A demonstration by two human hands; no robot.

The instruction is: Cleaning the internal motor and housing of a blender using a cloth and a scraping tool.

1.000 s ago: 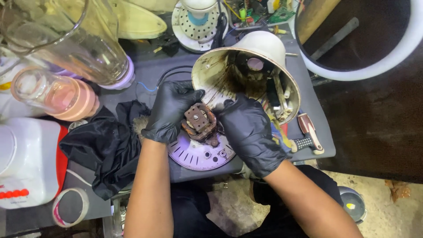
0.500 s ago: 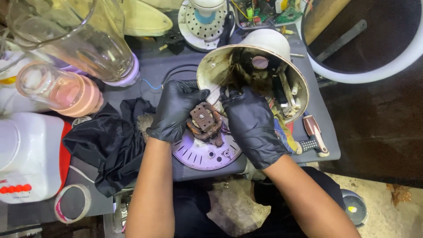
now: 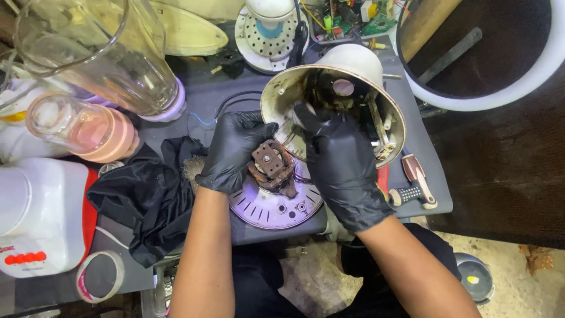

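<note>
Both of my hands wear black gloves. My left hand (image 3: 233, 152) grips a rusty brown motor part (image 3: 272, 165) held just above a round lilac base plate (image 3: 272, 207). My right hand (image 3: 338, 158) reaches up with its fingers at the rim of a cream, cone-shaped appliance housing (image 3: 347, 65) that lies on its side, its open end showing dirty inner parts and wires. Its fingertips are closed near the rim; whether they pinch something is hidden.
A clear glass blender jar (image 3: 97, 50) and a pink-lidded jar (image 3: 79, 126) lie at the left. A black cloth (image 3: 144, 197), a white appliance body (image 3: 35, 215) and a tape roll (image 3: 99, 275) sit lower left. A screwdriver (image 3: 415, 179) lies at the right; a white-rimmed tub (image 3: 544, 65) stands beyond.
My right hand has left the rusty motor part and risen to the rim of the cone housing. My left hand still holds the part over the lilac plate.
</note>
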